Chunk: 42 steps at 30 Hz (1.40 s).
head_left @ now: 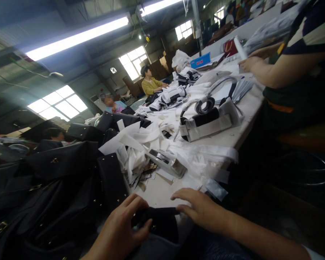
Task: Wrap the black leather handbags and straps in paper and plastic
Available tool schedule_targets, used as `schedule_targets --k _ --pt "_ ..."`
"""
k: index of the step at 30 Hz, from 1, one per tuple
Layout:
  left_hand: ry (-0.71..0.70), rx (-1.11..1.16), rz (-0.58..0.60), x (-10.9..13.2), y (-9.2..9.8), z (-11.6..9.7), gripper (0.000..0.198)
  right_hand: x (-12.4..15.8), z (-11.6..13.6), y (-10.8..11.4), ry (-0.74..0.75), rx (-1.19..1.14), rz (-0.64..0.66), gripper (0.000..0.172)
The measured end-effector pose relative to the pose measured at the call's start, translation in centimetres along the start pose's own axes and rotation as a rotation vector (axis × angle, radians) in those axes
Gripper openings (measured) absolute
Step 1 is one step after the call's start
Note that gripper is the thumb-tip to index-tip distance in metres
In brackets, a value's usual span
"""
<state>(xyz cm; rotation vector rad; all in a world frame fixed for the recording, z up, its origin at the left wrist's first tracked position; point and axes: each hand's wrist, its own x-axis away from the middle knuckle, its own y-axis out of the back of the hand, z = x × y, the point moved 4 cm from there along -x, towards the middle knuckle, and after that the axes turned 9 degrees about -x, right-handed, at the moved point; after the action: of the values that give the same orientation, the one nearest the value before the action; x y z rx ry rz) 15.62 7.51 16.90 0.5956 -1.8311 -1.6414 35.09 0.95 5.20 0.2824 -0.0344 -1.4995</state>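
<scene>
A black bag (166, 225) with a small metal stud lies low in the head view, between my hands at the near table edge. My left hand (124, 222) is curled round its left side, thumb in front and fingers over the upper edge. My right hand (206, 209) reaches in from the right with fingers stretched out and apart. Its thumb is at the right end of the bag's upper edge. Beyond the hands sits a grey tape dispenser (168, 162) beside crumpled white strips (137, 151). The bag's lower part fades into shadow.
Black bags with brass-coloured fittings (62, 187) are heaped on the left. Farther along the table (245, 135) are a white-and-black rolled bundle (208, 121), white pieces and a blue box (200, 60). A co-worker's arm (271, 72) extends over the right side; other people sit behind.
</scene>
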Motion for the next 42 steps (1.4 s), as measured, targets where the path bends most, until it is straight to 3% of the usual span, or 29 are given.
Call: schedule_targets --k 2,5,9,18,25,32,42 --pt "-0.007 0.028 0.001 0.0 0.0 0.2 0.011 -0.6 1.3 -1.3 0.056 -0.161 -0.002 0.029" --pt "0.053 0.09 0.008 0.1 -0.2 0.8 0.017 -1.6 2.1 -3.0 0.003 -0.341 0.015 0.021" --pt "0.202 0.155 0.042 0.3 -0.4 1.7 0.033 -2.5 1.5 -4.6 -0.1 -0.521 0.016 0.015" --pt "0.342 0.045 0.164 0.6 0.7 1.6 0.037 -3.1 1.2 -6.9 -0.242 -0.828 0.029 0.017" --pt "0.489 0.11 0.128 1.4 -0.1 2.5 0.036 -3.4 1.0 -8.0 -0.232 -0.829 0.067 0.017" --pt "0.577 0.327 0.082 1.4 -0.5 2.7 0.032 -3.9 1.8 -7.2 0.015 -0.603 -0.05 0.011" --pt "0.661 0.412 0.084 1.0 -0.9 2.8 0.033 -4.6 0.9 -8.0 -0.031 -0.723 0.049 0.016"
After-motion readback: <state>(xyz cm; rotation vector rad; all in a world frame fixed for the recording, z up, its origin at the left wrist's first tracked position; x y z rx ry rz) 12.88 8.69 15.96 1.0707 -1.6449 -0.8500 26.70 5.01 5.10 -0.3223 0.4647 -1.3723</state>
